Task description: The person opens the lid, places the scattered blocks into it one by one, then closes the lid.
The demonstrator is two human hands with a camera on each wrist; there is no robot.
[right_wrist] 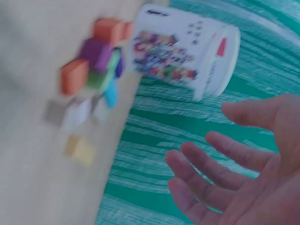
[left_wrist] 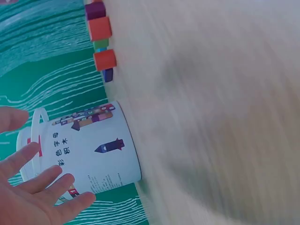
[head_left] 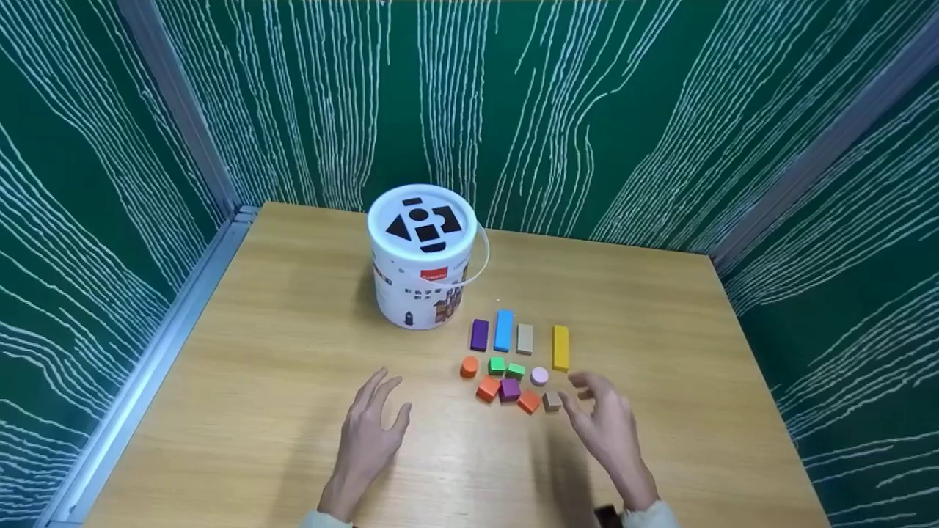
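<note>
My left hand (head_left: 370,433) hovers left of a group of coloured blocks, fingers spread and nothing in it. Closer to the blocks, my right hand (head_left: 607,429) holds nothing; its thumb tip is right by a small beige cube (head_left: 552,401) and its fingers are just below a long yellow block (head_left: 560,347). In the right wrist view the fingers (right_wrist: 199,180) are relaxed and apart. Beside the beige cube lie orange cubes (head_left: 528,401), a purple cube (head_left: 509,389), a pale pink round block (head_left: 539,376), green blocks (head_left: 497,366) and an orange cylinder (head_left: 469,367).
Behind the blocks stands a white bucket (head_left: 422,293) with shaped holes in its lid (head_left: 389,209) and a thin handle (head_left: 486,253). A purple block (head_left: 479,335), a blue block (head_left: 503,330) and a grey block (head_left: 524,339) lie before it. Green patterned panels enclose the wooden table (head_left: 293,308).
</note>
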